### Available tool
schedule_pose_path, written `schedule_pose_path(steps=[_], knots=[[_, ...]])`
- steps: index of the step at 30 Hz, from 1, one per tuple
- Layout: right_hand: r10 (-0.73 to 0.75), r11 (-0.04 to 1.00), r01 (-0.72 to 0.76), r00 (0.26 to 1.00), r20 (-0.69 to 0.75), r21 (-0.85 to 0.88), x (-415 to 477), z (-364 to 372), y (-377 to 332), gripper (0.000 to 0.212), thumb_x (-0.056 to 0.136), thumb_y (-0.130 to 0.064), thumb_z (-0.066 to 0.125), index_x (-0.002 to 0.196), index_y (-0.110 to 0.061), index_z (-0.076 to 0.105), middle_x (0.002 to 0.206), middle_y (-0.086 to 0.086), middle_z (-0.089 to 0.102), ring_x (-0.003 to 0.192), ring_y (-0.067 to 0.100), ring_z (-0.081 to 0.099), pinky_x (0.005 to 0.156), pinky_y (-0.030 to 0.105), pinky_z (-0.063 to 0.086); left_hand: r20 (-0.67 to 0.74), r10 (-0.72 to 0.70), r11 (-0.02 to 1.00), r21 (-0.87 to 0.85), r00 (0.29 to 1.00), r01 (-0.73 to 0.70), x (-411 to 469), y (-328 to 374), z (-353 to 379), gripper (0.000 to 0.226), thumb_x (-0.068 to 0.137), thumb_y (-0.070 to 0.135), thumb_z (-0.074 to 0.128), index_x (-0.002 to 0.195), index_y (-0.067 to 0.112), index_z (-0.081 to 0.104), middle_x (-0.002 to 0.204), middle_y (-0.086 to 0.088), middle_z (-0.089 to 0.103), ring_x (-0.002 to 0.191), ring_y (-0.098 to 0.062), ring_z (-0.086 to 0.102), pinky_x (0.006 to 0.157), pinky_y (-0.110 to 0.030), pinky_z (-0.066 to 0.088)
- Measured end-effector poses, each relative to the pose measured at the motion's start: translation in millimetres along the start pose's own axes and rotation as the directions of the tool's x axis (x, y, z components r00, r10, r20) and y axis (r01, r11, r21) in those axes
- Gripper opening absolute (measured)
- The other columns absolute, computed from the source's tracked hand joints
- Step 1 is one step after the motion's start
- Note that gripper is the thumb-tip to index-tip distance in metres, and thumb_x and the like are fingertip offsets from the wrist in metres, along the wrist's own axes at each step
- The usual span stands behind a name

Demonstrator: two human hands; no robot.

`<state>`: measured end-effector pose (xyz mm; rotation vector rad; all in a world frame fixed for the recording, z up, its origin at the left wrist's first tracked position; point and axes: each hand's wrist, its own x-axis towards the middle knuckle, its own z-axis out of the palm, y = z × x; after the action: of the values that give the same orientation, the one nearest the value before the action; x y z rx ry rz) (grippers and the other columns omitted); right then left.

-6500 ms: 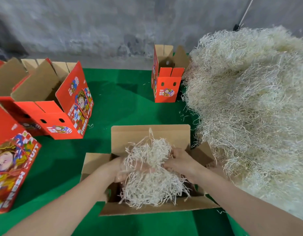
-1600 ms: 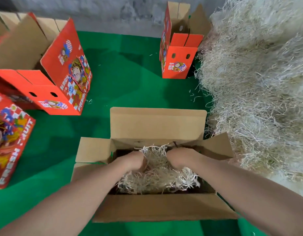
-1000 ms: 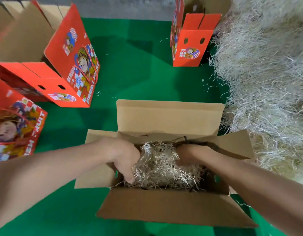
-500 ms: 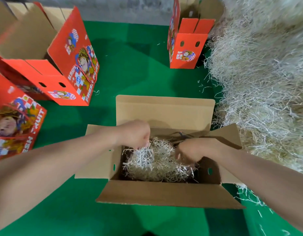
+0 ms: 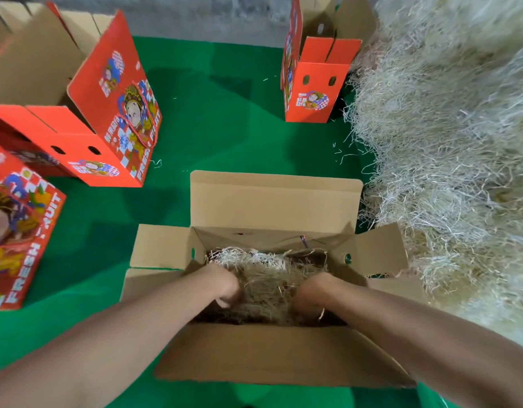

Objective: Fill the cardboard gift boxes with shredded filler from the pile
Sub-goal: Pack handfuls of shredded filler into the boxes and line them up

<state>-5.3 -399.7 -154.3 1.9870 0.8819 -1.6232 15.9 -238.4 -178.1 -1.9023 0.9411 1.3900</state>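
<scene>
Left grip curls down into the filler inside the open brown box nearest me, fingers bent round a tuft. Right grip is sunk in the same filler at the near right of the box; its fingers are buried, so I cannot tell whether it is closed. The big pile lies against the box's right flap. Open red boxes stand at the left, and a lone red box stands far off on the green cloth.

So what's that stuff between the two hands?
That's shredded filler, inside the open box, sitting between the left hand and right hand, in the head view.
</scene>
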Motion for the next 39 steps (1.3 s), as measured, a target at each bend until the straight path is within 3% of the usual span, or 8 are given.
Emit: schedule_pose_path(steps=[6, 11, 15, 19, 21, 26, 33, 39], knots=[[0.062, 0.998, -0.061, 0.998, -0.023, 0.015, -13, -9, 9, 0.039, 0.094, -0.005, 0.043, 0.134, -0.002, 0.044, 0.132, 0.014, 0.049, 0.117, 0.03, 0.051, 0.093, 0.038, 0.048, -0.246, -0.039, 0.949, -0.312, 0.968, -0.041, -7, -8, -5, 0.032, 0.09, 0.001, 0.046, 0.119, 0.002, 0.058, 0.104, -0.008, 0.057, 0.081, -0.019, 0.053, 0.076, -0.029, 0.05], [0.378, 0.863, -0.194, 0.86, -0.342, 0.467, -6, -21, 7, 0.046, 0.086, 0.004, 0.053, 0.131, -0.002, 0.045, 0.124, 0.014, 0.055, 0.106, 0.025, 0.058, 0.088, 0.033, 0.051, -0.682, -0.09, 0.94, -0.3, 0.725, -0.165, -27, -2, -23, 0.028, 0.084, -0.006, 0.042, 0.101, 0.004, 0.061, 0.099, -0.011, 0.058, 0.085, -0.026, 0.057, 0.072, -0.034, 0.049], [0.226, 0.918, -0.073, 0.905, -0.361, 0.39, -4, -4, 14, 0.076, 0.086, 0.0, 0.052, 0.148, -0.024, 0.016, 0.145, 0.016, 0.029, 0.118, 0.03, 0.049, 0.089, 0.038, 0.049, -0.307, -0.086, 0.928, -0.37, 0.948, -0.035, -8, 5, 1, 0.048, 0.098, 0.008, 0.032, 0.146, 0.01, 0.026, 0.153, -0.015, 0.017, 0.137, -0.032, 0.027, 0.109, -0.043, 0.03], [0.236, 0.942, -0.154, 0.937, -0.259, 0.299, -2, 4, 21, 0.074, 0.086, -0.006, 0.055, 0.147, -0.027, 0.019, 0.143, 0.012, 0.036, 0.114, 0.027, 0.051, 0.083, 0.035, 0.05, -0.084, -0.036, 0.983, -0.185, 0.996, 0.02, -11, -1, 4, 0.044, 0.093, 0.002, 0.041, 0.137, 0.002, 0.042, 0.126, -0.018, 0.047, 0.114, -0.032, 0.048, 0.09, -0.045, 0.043], [0.259, 0.923, -0.153, 0.925, -0.279, 0.353, -6, -2, 20, 0.057, 0.086, -0.008, 0.059, 0.138, -0.018, 0.039, 0.127, 0.009, 0.052, 0.105, 0.022, 0.057, 0.08, 0.032, 0.052, -0.22, -0.04, 0.963, -0.269, 0.975, -0.021, -21, -5, -1, 0.032, 0.088, -0.005, 0.043, 0.118, -0.003, 0.057, 0.085, -0.01, 0.052, 0.071, -0.021, 0.052, 0.061, -0.031, 0.044], [0.317, 0.935, -0.184, 0.818, -0.48, 0.304, -22, -16, 12, 0.044, 0.083, -0.001, 0.061, 0.126, -0.009, 0.053, 0.123, 0.011, 0.053, 0.105, 0.028, 0.055, 0.088, 0.038, 0.05, -0.608, -0.208, 0.844, -0.507, 0.766, -0.173, -35, -15, -7, 0.033, 0.079, -0.013, 0.038, 0.093, 0.006, 0.06, 0.095, -0.007, 0.057, 0.084, -0.022, 0.056, 0.07, -0.032, 0.048], [0.117, 0.974, -0.076, 0.975, -0.187, 0.213, -17, 31, 13, 0.029, 0.095, -0.009, 0.038, 0.113, -0.002, 0.059, 0.118, 0.013, 0.06, 0.103, 0.028, 0.057, 0.091, 0.036, 0.043, 0.001, -0.036, 0.995, -0.092, 0.999, 0.036, -23, -6, 6, 0.036, 0.091, -0.001, 0.041, 0.126, -0.005, 0.05, 0.128, -0.019, 0.046, 0.116, -0.031, 0.045, 0.105, -0.053, 0.032], [0.228, 0.958, -0.127, 0.881, -0.415, 0.258, -17, 18, 16, 0.028, 0.088, -0.001, 0.05, 0.114, -0.005, 0.059, 0.115, 0.013, 0.057, 0.106, 0.026, 0.054, 0.09, 0.035, 0.046, -0.528, -0.121, 0.907, -0.403, 0.841, -0.122, -23, -4, 1, 0.038, 0.083, -0.004, 0.045, 0.113, 0.013, 0.062, 0.105, -0.003, 0.054, 0.095, -0.023, 0.054, 0.081, -0.033, 0.049]])
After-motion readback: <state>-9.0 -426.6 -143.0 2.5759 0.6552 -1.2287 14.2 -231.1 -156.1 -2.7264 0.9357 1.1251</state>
